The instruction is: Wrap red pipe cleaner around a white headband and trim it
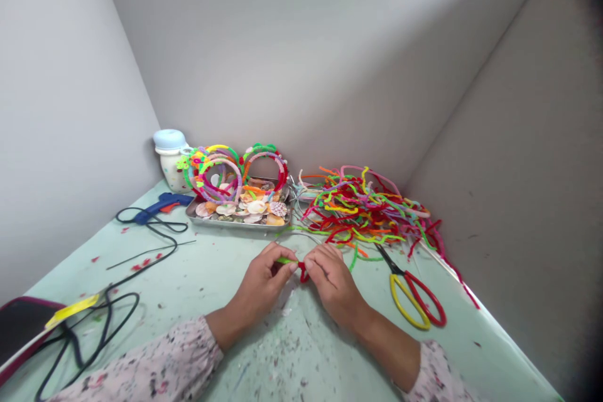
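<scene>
And here are both hands, fingertips nearly meeting over the middle of the table (264,352). The left hand (266,273) has its thumb and forefinger closed on a lime-green pipe cleaner (285,260), its grip firmly on that fuzzy stem. Opposite, the right hand (332,276) pinches a red pipe cleaner (304,275), a small bent loop of it dipping out beneath the fingertips. So the pair sits right between the two hands, nearer the person than the metal tray (235,224). Whether red and green are already joined, I can't tell; the fingers cover the meeting point.

This looks like fine bending or twisting, and it calls for a steady left grip as an anchor while the right does the turning. Pinch close to the bend, not far along the stem, or the loop will likely skew. Small, even turns should suit it; squeeze too hard and the fuzz may flatten, and a sharp wire end could prick a finger. Tuck any tip inward.

Over on the right, the scissors (399,271) lie within easy reach for trimming a long end, just in front of the tangled pile of pipe cleaners (362,213). Back at the tray, seashells (257,207) and fuzzy-wrapped headbands (241,176), with the blue glue gun (162,206) resting to the left.
</scene>
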Tool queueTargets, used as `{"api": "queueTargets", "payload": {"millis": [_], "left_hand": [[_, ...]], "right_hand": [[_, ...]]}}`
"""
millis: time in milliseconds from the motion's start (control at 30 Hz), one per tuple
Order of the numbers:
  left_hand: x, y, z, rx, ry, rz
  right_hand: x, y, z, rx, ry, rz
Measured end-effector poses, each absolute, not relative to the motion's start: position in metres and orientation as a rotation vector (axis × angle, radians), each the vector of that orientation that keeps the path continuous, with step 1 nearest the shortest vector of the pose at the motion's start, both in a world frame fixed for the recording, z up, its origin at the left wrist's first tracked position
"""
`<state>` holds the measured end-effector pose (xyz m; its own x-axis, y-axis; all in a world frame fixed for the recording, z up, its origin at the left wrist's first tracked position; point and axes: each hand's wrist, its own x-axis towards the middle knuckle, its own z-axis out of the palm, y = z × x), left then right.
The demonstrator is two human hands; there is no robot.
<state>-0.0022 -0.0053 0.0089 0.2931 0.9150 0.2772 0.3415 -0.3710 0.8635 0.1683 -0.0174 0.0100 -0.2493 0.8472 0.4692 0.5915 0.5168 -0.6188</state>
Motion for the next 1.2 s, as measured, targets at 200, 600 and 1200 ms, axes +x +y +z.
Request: {"api": "queueTargets", "payload": {"millis": [200, 600, 1200], "left_hand": [[-0.0019, -0.0054, 0.0082, 1.866, 1.111, 1.044], [-0.0023, -0.0046, 0.0070, 1.876, 1.111, 1.069], [-0.0014, -0.0043, 0.0084, 1.901, 1.091, 1.068]], "right_hand": [[0.1690, -0.0167, 0.0081, -1.164, -1.970, 0.433], [0.1678, -0.0172, 0.0086, -1.187, -1.969, 0.403], [0.1675, -0.0178, 0.0080, -1.186, -2.021, 0.380]]}}
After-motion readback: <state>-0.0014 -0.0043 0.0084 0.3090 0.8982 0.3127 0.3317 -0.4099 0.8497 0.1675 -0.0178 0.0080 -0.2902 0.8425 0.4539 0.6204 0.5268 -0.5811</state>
